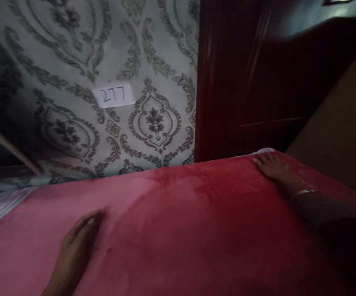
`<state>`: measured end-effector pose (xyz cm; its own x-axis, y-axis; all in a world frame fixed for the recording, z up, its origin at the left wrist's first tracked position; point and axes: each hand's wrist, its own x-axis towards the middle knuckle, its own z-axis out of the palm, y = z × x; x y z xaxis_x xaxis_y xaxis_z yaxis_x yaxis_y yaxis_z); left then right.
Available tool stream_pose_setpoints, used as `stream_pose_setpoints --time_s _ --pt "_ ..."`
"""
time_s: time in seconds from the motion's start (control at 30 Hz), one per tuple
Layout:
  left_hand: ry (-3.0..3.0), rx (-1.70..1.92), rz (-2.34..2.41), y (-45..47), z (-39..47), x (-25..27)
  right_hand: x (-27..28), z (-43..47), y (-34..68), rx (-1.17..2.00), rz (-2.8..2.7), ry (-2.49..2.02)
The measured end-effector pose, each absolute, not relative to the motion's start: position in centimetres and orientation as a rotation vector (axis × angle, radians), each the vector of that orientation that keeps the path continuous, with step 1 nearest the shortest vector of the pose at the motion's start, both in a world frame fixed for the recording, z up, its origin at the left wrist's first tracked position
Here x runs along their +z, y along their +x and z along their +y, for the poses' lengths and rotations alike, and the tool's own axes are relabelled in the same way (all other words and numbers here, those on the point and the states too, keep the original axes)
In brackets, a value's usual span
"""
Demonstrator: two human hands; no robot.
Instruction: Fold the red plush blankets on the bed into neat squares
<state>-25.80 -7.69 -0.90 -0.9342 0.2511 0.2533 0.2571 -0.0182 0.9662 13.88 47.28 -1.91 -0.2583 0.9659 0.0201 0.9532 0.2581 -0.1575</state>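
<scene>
A red, plush-looking cloth [172, 230] lies spread over a wide flat surface, with darker and lighter patches in its nap. My right hand [272, 166] rests flat on the cloth near its far right corner, fingers spread, a thin bracelet at the wrist. Lower left, my left hand [76, 242] is turned on its edge at the cloth, its fingers stretched forward and holding nothing visible. Striped fabric [3, 205] shows from under the cloth at the left, and a strip of pale fabric [262, 151] peeks out at the far right corner.
A patterned wall [156, 119] stands behind the cloth, bearing a paper label [114, 94] marked 277. To its right is a dark red glossy panel [242, 82], then a brown surface [341, 127]. A pale rod-like edge [11, 146] slants at the left.
</scene>
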Motion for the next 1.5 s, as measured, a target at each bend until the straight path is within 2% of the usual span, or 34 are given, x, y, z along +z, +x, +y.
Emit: stream_pose_setpoints --time_s 0.1,0.37,0.5,0.6,0.7,0.8,0.9,1.0,1.1,1.17,1.23,1.33,1.5 --pt "-0.551 -2.117 -2.44 -24.9 -7.2 -0.1 -2.1 43.1 8.9 0.168 -2.637 -1.596" --pt "-0.578 -2.317 -2.285 -24.3 -7.1 -0.3 -1.2 30.0 -6.4 0.286 -2.78 -1.292" --pt "-0.609 -2.323 -2.235 -24.2 -7.4 -0.4 -0.1 21.0 -13.7 0.46 -2.838 -0.817" --pt "-0.616 -2.172 -2.182 -24.0 -7.6 -0.4 0.3 14.2 -17.3 0.493 -2.903 -0.427" --pt "-0.678 -2.025 -2.049 -23.9 -7.8 -0.4 0.4 8.9 -17.5 0.562 -2.914 -0.009" --pt "-0.696 -2.052 -1.985 -24.1 -7.7 -0.7 0.6 5.7 -13.8 0.65 -2.876 0.346" --pt "-0.648 -2.135 -1.98 -24.5 -7.3 -1.2 1.0 4.9 -8.3 0.673 -2.916 0.47" --pt "-0.701 -2.114 -2.052 -24.8 -6.8 -1.6 1.1 6.5 -3.0 0.613 -3.018 0.381" --pt "-1.014 -1.877 -2.22 -24.4 -6.2 -1.7 0.3 8.6 1.1 0.509 -3.054 -0.143" --pt "-1.399 -1.555 -2.338 -23.7 -5.8 -1.4 -0.4 8.6 3.2 0.42 -3.018 -0.375" --pt "-1.745 -1.149 -2.43 -22.6 -5.6 -1.0 -0.9 7.0 4.9 0.396 -3.014 -0.355" --pt "-1.915 -0.607 -2.531 -20.5 -5.6 0.0 -1.0 2.4 7.2 0.515 -3.059 -0.15" --pt "-2.001 -0.108 -2.502 -17.1 -8.4 0.7 -0.2 -4.4 11.6 0.746 -3.112 -0.041"
